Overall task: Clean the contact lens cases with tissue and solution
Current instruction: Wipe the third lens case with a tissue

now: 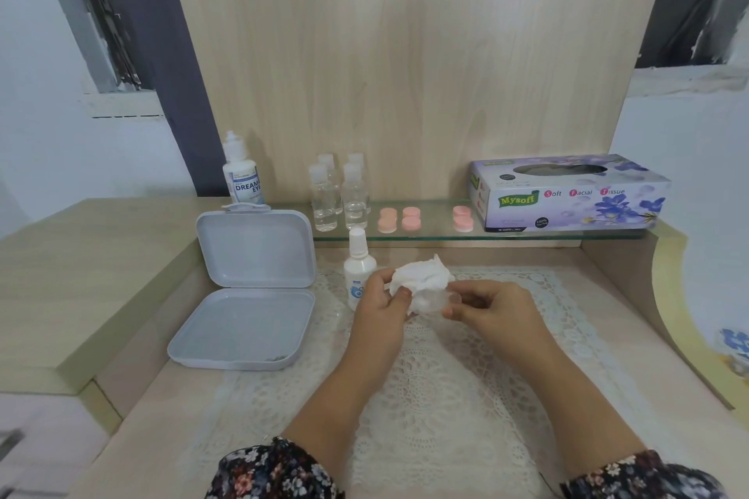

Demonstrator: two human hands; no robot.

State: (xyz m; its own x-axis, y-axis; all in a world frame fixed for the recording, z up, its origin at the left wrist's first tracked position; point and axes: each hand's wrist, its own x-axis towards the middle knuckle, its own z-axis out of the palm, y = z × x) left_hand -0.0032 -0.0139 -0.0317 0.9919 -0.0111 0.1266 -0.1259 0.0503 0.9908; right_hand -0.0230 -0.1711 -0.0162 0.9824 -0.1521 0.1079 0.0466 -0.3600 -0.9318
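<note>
head view, as i watch from afar. my left hand (pixel 383 306) has its fingers curled round a crumpled white tissue (pixel 421 277), thumb pressed into the wad. my right hand (pixel 492 306) pinches a small clear contact lens case part (pixel 439 302) between thumb and fingertips; the tissue is pushed against and partly into it, so the two hands nearly meet above a white lace mat (pixel 425 389) on the wooden desk (pixel 133 409). just behind the left hand stands a small white spray bottle (pixel 358 267), upright. to the left lies an open pale grey plastic box (pixel 247 292), lid raised on its hinge. on the glass shelf (pixel 437 235) at the back: a white lens solution bottle (pixel 242 170) at the left end, four small clear bottles (pixel 338 190) in a cluster, pink lens case caps (pixel 399 220) in pairs with two more pink caps (pixel 463 218) further right, and a purple floral facial tissue box (pixel 567 192) at the right end. floral-print sleeves (pixel 275 470) cover both forearms at the lower edge.
</note>
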